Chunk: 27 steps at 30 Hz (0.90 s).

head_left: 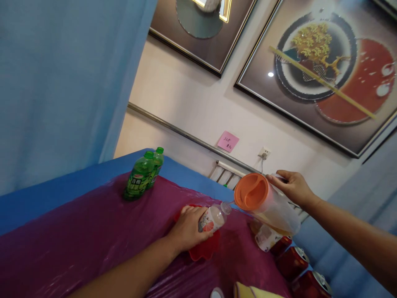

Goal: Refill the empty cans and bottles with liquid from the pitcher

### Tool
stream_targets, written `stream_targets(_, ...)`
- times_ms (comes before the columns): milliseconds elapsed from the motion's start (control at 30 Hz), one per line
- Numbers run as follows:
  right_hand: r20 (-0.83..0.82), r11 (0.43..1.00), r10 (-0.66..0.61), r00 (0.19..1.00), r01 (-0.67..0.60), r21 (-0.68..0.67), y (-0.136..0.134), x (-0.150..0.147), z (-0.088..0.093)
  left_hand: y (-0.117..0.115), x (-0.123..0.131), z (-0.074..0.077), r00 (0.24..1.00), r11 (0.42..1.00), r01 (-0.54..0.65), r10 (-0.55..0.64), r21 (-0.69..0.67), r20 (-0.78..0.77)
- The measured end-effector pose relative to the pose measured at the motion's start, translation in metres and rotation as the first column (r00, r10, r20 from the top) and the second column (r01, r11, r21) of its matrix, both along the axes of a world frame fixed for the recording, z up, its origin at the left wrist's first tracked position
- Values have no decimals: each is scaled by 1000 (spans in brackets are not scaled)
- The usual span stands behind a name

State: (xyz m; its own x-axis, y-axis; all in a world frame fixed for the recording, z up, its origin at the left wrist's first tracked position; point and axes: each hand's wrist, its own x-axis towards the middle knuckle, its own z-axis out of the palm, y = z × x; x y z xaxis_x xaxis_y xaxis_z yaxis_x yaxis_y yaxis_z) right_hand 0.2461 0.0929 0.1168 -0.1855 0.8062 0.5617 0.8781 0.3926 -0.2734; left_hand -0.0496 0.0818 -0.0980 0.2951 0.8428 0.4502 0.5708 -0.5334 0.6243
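My left hand (189, 227) is wrapped round a small clear plastic bottle (214, 218) with a fruit picture on its label. The bottle has no cap on and is held over a red scalloped dish (203, 248), partly hidden by the hand. In my right hand (294, 186) is the handle of a translucent pitcher (279, 209) with an orange lid (252, 191). The pitcher is tipped to the left, its lid close to the bottle's mouth. A thin stream seems to run between them. Some pale liquid lies low in the pitcher.
Two green bottles (139, 176) stand at the back left on the purple plastic sheet (77, 231). Behind the pitcher is another labelled bottle (266, 238), beside several red cans (293, 263). A yellow cloth (254, 291) and a white cap (217, 293) lie at the near edge.
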Motion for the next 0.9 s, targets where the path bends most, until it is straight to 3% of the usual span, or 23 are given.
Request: stream_targets(900, 7, 1000, 4, 1000, -4, -20, -2, -2, 0, -1, 0, 1, 1000, 1000, 2, -2, -7, 8)
